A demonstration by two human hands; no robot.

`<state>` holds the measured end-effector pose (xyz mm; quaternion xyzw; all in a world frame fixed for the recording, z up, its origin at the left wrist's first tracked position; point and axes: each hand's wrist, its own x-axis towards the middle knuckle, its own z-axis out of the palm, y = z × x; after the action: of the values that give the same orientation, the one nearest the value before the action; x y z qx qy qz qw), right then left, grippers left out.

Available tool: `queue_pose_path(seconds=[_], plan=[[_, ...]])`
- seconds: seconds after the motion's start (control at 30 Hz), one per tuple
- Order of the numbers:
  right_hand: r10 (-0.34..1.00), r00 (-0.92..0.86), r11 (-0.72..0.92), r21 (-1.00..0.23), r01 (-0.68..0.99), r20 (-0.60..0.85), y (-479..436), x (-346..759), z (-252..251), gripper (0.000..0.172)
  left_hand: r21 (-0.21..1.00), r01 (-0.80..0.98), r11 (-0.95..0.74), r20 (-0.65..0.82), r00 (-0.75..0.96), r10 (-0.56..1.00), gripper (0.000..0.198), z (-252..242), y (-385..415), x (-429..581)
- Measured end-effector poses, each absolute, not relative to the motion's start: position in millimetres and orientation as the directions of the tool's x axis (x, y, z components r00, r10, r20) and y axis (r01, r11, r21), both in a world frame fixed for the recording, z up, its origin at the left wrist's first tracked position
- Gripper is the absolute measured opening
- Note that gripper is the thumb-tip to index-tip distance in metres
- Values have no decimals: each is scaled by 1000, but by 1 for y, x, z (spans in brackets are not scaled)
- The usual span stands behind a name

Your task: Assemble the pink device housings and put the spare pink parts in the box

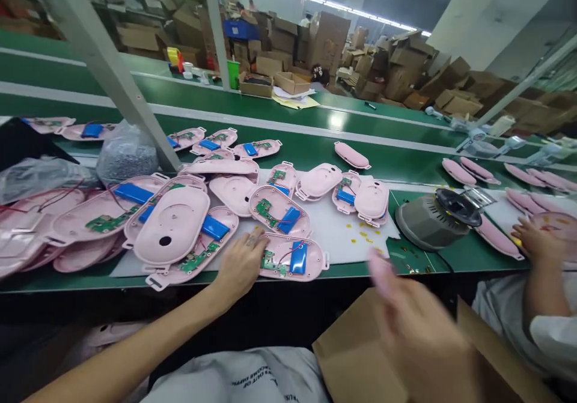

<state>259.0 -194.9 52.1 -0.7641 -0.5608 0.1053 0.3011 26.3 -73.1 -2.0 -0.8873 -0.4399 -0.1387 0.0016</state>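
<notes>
My left hand (241,265) rests at the table's front edge with its fingers on the left end of a pink open shell (293,259) that holds a green circuit board and a blue battery. The fingers look curled over the shell's edge. My right hand (415,325) hovers over a cardboard box (356,355) in my lap; it is smeared by motion and its fingers cannot be read. Several more pink shell halves (171,223) lie stacked to the left, some open with boards and batteries, some as plain covers.
A grey round machine (433,220) sits on the green table (406,163) to the right. Another person's hand (534,241) works on pink parts at far right. Plastic bags (124,151) and a slanted metal post (117,72) stand left. Cardboard boxes fill the background.
</notes>
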Motion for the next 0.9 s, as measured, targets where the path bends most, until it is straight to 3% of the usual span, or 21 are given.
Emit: queue_pose_path(seconds=[0.1,0.17,0.23,0.33,0.43,0.53,0.63,0.7,0.77,0.83,0.9], plan=[[993,3,39,-340,940,122,-158,213,55,38,167,831,-530,201,498,844,29,-1,-74,34],[974,-221,227,-161,961,53,-136,198,54,35,271,810,-520,213,477,853,26,-2,-71,32],[938,-340,345,-128,930,65,-122,201,55,29,429,732,-529,250,466,848,26,-4,-66,24],[950,-269,291,-140,946,156,-111,224,58,33,627,550,-552,333,452,828,26,-6,-63,10],[991,-123,129,-143,981,55,-103,241,56,37,724,349,-594,454,408,792,25,-6,-64,5],[996,-54,36,-244,969,-65,-92,252,58,26,818,224,-529,473,262,841,18,-7,-67,9],[995,97,-85,-438,895,6,-80,268,70,25,914,191,-357,324,186,928,13,-6,-68,11],[958,282,-168,-708,686,46,-76,277,79,32,940,182,-290,253,201,946,15,-4,-68,9],[886,464,-195,-913,358,-7,-75,278,81,42,939,172,-299,255,236,938,18,-1,-67,8],[829,545,-203,-975,87,-124,-78,267,76,52,912,176,-369,320,254,913,19,1,-69,7],[805,557,-204,-977,-65,-205,-82,246,66,62,857,204,-473,417,265,870,16,4,-72,9]])
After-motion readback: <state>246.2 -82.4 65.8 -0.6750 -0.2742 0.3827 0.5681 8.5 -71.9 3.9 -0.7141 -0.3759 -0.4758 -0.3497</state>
